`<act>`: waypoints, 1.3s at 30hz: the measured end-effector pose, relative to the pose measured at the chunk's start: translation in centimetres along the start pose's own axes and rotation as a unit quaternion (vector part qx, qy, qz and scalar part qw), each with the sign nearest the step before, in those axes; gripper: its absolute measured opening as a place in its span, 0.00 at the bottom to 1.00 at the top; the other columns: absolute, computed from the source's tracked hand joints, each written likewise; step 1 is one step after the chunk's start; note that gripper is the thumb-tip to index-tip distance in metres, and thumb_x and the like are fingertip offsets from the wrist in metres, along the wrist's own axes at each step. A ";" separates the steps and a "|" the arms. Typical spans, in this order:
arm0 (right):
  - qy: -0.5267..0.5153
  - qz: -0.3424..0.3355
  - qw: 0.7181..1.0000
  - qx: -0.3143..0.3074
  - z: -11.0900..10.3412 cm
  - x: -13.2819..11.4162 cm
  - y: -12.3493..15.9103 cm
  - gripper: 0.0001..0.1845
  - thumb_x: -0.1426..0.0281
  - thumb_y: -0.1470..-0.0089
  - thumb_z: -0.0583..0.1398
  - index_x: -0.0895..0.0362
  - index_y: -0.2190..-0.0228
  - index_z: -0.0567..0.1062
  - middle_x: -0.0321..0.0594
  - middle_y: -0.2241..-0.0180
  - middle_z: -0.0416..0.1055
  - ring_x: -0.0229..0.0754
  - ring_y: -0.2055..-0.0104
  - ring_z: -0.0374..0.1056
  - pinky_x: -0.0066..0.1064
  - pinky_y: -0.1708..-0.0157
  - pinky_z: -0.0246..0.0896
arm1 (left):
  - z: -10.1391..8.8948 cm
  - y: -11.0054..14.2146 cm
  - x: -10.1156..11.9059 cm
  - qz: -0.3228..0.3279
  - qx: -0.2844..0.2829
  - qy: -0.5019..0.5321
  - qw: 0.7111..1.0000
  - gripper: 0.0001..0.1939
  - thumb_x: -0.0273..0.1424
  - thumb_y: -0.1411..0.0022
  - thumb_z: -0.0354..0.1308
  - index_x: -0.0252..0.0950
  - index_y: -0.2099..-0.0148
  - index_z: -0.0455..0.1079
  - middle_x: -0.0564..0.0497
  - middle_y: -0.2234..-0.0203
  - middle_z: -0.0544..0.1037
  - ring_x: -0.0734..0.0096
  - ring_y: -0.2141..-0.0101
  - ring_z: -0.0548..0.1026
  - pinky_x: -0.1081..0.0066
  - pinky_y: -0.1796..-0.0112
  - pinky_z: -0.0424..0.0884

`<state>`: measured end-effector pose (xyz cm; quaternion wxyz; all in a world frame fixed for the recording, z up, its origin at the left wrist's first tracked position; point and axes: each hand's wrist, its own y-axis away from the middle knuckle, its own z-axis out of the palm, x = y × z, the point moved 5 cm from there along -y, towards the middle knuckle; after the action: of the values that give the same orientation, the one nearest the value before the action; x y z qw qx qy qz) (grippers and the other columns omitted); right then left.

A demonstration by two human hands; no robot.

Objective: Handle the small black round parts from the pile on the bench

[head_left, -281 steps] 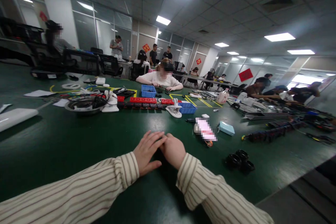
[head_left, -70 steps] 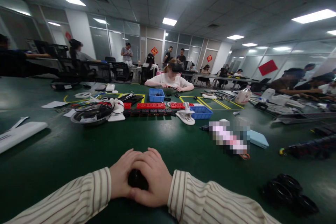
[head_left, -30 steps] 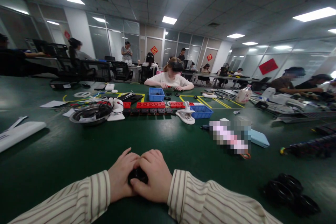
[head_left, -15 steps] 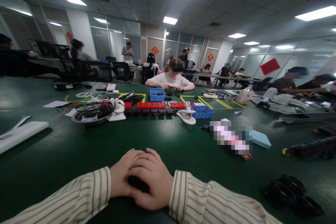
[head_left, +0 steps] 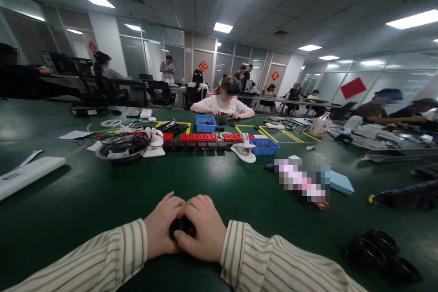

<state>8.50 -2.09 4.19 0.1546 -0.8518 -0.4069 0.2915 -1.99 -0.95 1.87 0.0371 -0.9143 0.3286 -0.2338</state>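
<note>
At the front of the table, my left hand (head_left: 161, 228) and my right hand (head_left: 207, 230) are cupped together around a small glossy black rounded object (head_left: 185, 225). Fingers cover most of it, so its kind cannot be made out. The fingertips of both hands meet over its far side, and my right thumb lies across its near side. Both hands rest low over the green tabletop (head_left: 219, 178).
Several black ring-shaped parts (head_left: 379, 251) lie at the right. Beyond my hands are a metal bowl of cables (head_left: 118, 153), red power strips (head_left: 198, 137), a white clamp (head_left: 243, 148) and a blue tray (head_left: 265, 147). A white case (head_left: 30, 175) lies left. A person (head_left: 224, 100) sits opposite.
My right hand has shifted from overlapping the left hand to gripping beside it, fingers drawn in. More of the black object now shows between the thumbs.
</note>
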 end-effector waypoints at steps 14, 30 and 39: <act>-0.066 -0.194 0.979 0.015 -0.2 -1.6 0.4 0.15 0.64 0.55 0.51 0.55 0.64 0.66 0.37 0.64 0.71 0.40 0.56 0.62 0.39 0.44 0.40 | 0.8 0.3 -0.8 0.090 -0.011 0.038 0.995 0.34 0.39 0.56 0.62 0.38 0.47 0.59 0.45 0.53 0.66 0.52 0.52 0.63 0.52 0.46 0.52; 0.039 0.010 0.999 -0.022 0.0 -0.3 0.0 0.12 0.62 0.54 0.59 0.57 0.70 0.65 0.38 0.68 0.63 0.41 0.65 0.58 0.33 0.64 0.52 | -0.2 0.2 0.7 -0.023 0.009 -0.033 0.999 0.16 0.33 0.60 0.59 0.36 0.64 0.67 0.50 0.66 0.71 0.59 0.61 0.69 0.47 0.45 0.44; -0.002 -0.201 0.978 -0.059 0.9 -1.9 0.5 0.11 0.69 0.60 0.51 0.57 0.71 0.66 0.40 0.69 0.69 0.41 0.64 0.61 0.36 0.55 0.53 | 0.0 -0.5 -0.9 0.095 -0.064 0.090 0.989 0.14 0.36 0.55 0.61 0.38 0.64 0.71 0.49 0.62 0.68 0.60 0.60 0.66 0.64 0.57 0.65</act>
<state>7.28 -3.85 3.92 0.1590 -0.7593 -0.5867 0.2321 -2.30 -0.07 1.60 -0.0296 -0.8548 0.4300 -0.2890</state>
